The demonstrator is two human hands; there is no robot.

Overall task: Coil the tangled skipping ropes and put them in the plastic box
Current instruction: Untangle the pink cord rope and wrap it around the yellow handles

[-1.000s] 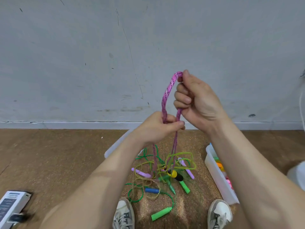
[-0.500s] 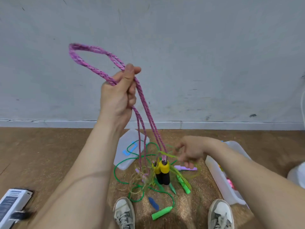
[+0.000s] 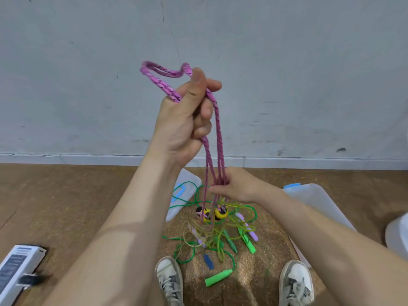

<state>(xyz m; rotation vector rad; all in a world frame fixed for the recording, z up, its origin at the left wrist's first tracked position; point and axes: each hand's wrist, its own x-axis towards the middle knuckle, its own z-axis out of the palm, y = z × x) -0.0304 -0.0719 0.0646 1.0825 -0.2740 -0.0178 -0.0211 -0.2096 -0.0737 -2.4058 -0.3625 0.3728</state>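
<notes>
The pink rope (image 3: 217,129) is hanging almost straight up and down, doubled back on itself so that about four strands are running side by side, with a loop poking out to the left above the upper fist. The left hand (image 3: 185,122) is holding the top of the bundle high in front of the wall, thumb and fingers clamped round the folded strands. The right hand (image 3: 237,186) is sitting directly beneath it, low over the floor, with its fingers curled round the same strands near their bottom end. Just under that hand the rope's two yellow-and-black handles (image 3: 221,214) are dangling side by side, and a thin yellow-green cord seems to be crossing them, so the rope may not be hanging free of the pile. That tangle (image 3: 209,239) is lying on the floor between the two shoes (image 3: 170,279); in it I am counting three green handles, two purple ones and one blue one. The one plastic box (image 3: 320,202) is lying on the floor to the right of the lower hand, so the right hand is the nearer one and the bundle would be travelling rightwards and down to reach it. One lid (image 3: 192,182) is lying to the left, partly hidden behind the left forearm.
</notes>
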